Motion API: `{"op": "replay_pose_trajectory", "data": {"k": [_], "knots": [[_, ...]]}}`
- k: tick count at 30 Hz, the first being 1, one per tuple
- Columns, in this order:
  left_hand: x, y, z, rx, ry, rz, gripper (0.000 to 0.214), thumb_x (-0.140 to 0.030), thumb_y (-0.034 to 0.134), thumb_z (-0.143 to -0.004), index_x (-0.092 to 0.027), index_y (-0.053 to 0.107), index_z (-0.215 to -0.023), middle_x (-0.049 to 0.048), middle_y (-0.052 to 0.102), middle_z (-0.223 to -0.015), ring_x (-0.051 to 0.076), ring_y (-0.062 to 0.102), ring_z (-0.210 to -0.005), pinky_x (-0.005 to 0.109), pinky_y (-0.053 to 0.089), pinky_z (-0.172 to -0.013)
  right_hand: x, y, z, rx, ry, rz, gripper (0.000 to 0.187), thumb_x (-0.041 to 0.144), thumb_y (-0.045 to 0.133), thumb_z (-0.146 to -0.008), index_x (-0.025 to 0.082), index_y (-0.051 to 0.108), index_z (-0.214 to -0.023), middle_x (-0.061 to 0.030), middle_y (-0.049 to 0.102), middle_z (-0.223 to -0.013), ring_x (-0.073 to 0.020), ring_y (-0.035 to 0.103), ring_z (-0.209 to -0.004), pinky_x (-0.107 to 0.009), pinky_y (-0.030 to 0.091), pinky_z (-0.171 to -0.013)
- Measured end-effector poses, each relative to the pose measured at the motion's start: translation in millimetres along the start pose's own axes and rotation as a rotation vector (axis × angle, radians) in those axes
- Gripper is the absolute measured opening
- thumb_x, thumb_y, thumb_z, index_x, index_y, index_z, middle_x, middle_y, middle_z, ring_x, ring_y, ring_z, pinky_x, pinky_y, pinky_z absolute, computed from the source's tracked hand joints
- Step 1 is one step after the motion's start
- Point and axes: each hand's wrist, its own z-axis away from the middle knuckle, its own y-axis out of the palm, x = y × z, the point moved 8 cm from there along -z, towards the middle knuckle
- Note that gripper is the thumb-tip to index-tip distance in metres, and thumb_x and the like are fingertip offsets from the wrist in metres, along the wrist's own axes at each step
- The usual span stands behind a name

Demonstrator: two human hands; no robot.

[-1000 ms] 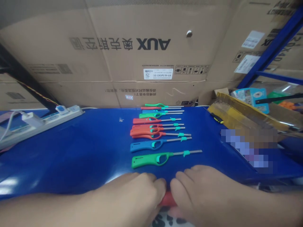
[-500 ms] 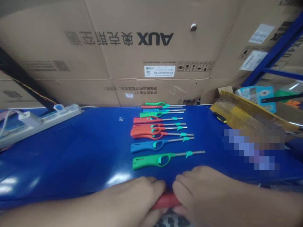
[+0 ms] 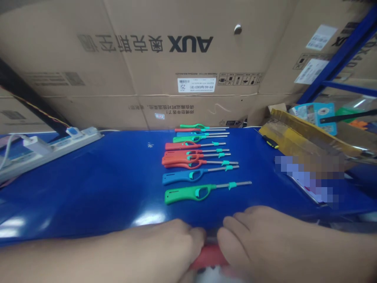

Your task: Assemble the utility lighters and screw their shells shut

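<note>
Both my hands sit at the near edge of the blue table (image 3: 97,184), fingers curled. My left hand (image 3: 173,245) and my right hand (image 3: 256,239) close together on a red lighter handle (image 3: 209,255) that shows between them just below the table edge. Beyond them lies a row of several long-nosed lighters. The nearest is a green lighter (image 3: 191,193), then a blue lighter (image 3: 184,176), then several orange-red lighters (image 3: 182,161), with more green, blue and red ones toward the back.
Big cardboard boxes (image 3: 176,63) wall off the back. A white power strip (image 3: 50,147) lies at the left. On the right are a yellow-wrapped flat package (image 3: 297,137), a small black and yellow tool (image 3: 270,142), a blue shelf post (image 3: 338,59) and a blurred patch.
My hands have stayed clasped on the red lighter at the table edge. The view has tilted slightly, so the row of lighters sits a little higher in the picture.
</note>
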Motion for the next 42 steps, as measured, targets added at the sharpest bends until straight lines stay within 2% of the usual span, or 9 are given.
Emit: {"op": "replay_pose_trajectory", "data": {"k": [3,6,11,17,20,28,35,38,42], "knots": [[30.8,1.5,15.9,0.0,-0.138,-0.003,0.025,-0.038,0.048,-0.096,-0.027,0.07,-0.098,0.0047,0.073,-0.084,0.02,0.066,-0.071,0.025,0.048,-0.061,-15.3,25.9,20.8,0.04,0.054,-0.082,0.016,0.016,0.054,-0.092,0.023,0.05,-0.079,0.0027,0.056,-0.067,-0.0159,0.048,-0.051,-0.035,0.024,-0.048],[46.5,-4.0,17.9,-0.003,-0.183,-0.056,0.023,-0.04,0.051,-0.094,-0.029,0.07,-0.1,0.0031,0.073,-0.086,0.019,0.065,-0.07,0.024,0.044,-0.058,-39.3,46.7,32.0,0.108,0.141,-0.205,0.017,0.006,0.054,-0.088,0.023,0.051,-0.086,0.0014,0.061,-0.076,-0.016,0.056,-0.061,-0.03,0.03,-0.054],[44.7,-20.4,-2.3,0.001,-0.178,-0.088,0.027,-0.046,0.051,-0.095,-0.025,0.066,-0.086,0.0007,0.069,-0.077,0.016,0.06,-0.06,0.025,0.036,-0.051,-70.2,43.1,26.8,0.119,0.257,-0.252,0.021,0.028,0.041,-0.105,0.023,0.052,-0.088,0.0005,0.061,-0.076,-0.0177,0.055,-0.062,-0.03,0.033,-0.057],[42.7,-33.2,-23.6,0.006,-0.087,0.03,0.035,-0.056,0.049,-0.099,-0.029,0.069,-0.109,-0.0004,0.071,-0.096,0.017,0.064,-0.078,0.023,0.044,-0.065,-95.0,43.4,25.9,0.192,0.327,-0.411,0.032,0.04,0.04,-0.106,0.021,0.061,-0.092,-0.0024,0.067,-0.086,-0.0179,0.062,-0.074,-0.03,0.042,-0.066],[43.7,-36.2,-29.6,0.014,-0.041,0.025,0.036,-0.055,0.047,-0.101,-0.026,0.068,-0.107,0.0001,0.07,-0.095,0.017,0.063,-0.079,0.023,0.044,-0.068,-105.8,45.8,27.1,0.209,0.35,-0.552,0.034,0.044,0.043,-0.105,0.021,0.068,-0.102,-0.0042,0.07,-0.095,-0.0184,0.066,-0.086,-0.031,0.047,-0.074],[41.2,-44.4,-35.8,0.019,0.003,-0.002,0.035,-0.053,0.047,-0.101,-0.026,0.069,-0.105,-0.0007,0.068,-0.084,0.016,0.061,-0.069,0.023,0.04,-0.06,-118.9,50.8,18.1,0.166,0.33,-0.807,0.034,0.045,0.053,-0.101,0.019,0.074,-0.106,-0.0057,0.074,-0.102,-0.0165,0.068,-0.091,-0.027,0.051,-0.079],[44.6,-45.3,-38.5,-0.03,-0.017,-0.037,0.035,-0.053,0.046,-0.101,-0.026,0.069,-0.106,-0.0003,0.068,-0.082,0.017,0.061,-0.068,0.024,0.04,-0.059,-122.7,53.2,16.1,0.034,0.324,-0.584,0.035,0.039,0.048,-0.104,0.016,0.07,-0.118,-0.0103,0.071,-0.106,-0.0202,0.067,-0.097,-0.033,0.051,-0.086],[43.9,-45.9,-37.6,-0.033,0.0,-0.035,0.035,-0.052,0.047,-0.101,-0.026,0.07,-0.104,0.0004,0.068,-0.082,0.017,0.06,-0.068,0.024,0.04,-0.06,-115.8,54.3,16.8,0.087,0.247,-0.757,0.032,0.038,0.052,-0.103,0.017,0.072,-0.117,-0.0086,0.073,-0.107,-0.0176,0.068,-0.098,-0.03,0.052,-0.087],[44.4,-46.5,-38.7,-0.015,0.014,0.005,0.036,-0.053,0.047,-0.101,-0.023,0.068,-0.103,0.0004,0.066,-0.082,0.016,0.058,-0.07,0.023,0.04,-0.061,-116.3,55.3,19.3,0.122,0.264,-0.923,0.031,0.04,0.059,-0.1,0.016,0.074,-0.114,-0.0099,0.075,-0.112,-0.0189,0.068,-0.104,-0.031,0.052,-0.092]]}}
